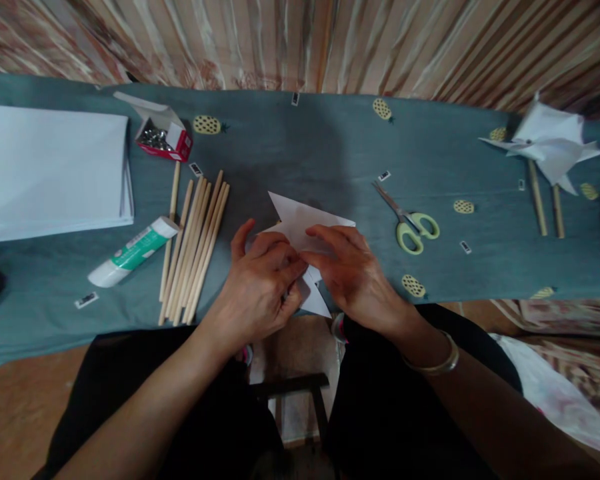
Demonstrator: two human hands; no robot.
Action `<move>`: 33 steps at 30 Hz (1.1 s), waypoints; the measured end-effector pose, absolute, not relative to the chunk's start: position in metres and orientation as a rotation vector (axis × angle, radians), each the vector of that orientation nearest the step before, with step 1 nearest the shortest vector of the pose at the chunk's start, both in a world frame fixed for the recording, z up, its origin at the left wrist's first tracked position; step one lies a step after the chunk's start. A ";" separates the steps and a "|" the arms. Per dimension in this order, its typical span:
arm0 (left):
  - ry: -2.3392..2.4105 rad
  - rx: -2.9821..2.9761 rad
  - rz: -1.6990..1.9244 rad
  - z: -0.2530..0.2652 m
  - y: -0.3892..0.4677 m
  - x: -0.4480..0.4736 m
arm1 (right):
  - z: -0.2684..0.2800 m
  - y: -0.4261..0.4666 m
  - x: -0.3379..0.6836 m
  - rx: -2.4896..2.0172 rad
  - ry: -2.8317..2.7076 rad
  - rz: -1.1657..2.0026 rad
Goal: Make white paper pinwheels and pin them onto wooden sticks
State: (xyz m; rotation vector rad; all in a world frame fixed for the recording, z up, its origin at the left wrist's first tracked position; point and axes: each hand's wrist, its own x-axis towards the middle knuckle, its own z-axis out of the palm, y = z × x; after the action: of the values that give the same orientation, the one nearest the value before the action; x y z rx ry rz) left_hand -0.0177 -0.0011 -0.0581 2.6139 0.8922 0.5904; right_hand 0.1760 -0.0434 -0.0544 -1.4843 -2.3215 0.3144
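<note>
A white paper pinwheel (300, 217) with pointed blades is between my hands, close to the table's front edge. My left hand (265, 283) is closed on its left and lower part, thumb and fingers pinched near the centre. From the other side my right hand (353, 273) grips the paper, its thumb and index finger meeting the left fingers at the middle. Whether a pin is between the fingertips is hidden. Several wooden sticks (195, 247) lie left of my left hand. Scissors with green handles (415, 230) rest to the right of my right hand.
A glue stick (133, 252) lies across a stick, near a stack of white paper (55, 170). Behind it stands an open red box (167, 140) of metal pins. Finished paper pinwheels (550, 140) on sticks lie at far right on the green tablecloth (330, 140).
</note>
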 end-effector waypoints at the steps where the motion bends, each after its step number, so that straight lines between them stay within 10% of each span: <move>1: 0.891 2.622 0.584 -0.058 -0.001 -0.018 | -0.056 -0.043 0.176 -1.471 -2.309 0.314; 19: 1.008 2.568 0.879 -0.047 0.006 -0.042 | -0.075 -0.052 0.156 -1.415 -2.348 -0.063; 33: 1.000 2.555 0.856 -0.056 -0.009 -0.035 | -0.061 -0.042 0.183 -1.447 -1.933 0.494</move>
State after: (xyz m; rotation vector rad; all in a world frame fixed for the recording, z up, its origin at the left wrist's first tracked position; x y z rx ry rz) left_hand -0.0349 -0.0092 -0.0556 2.5547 1.0002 0.8559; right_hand 0.1827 -0.0423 -0.0611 -1.4468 -1.9329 0.4939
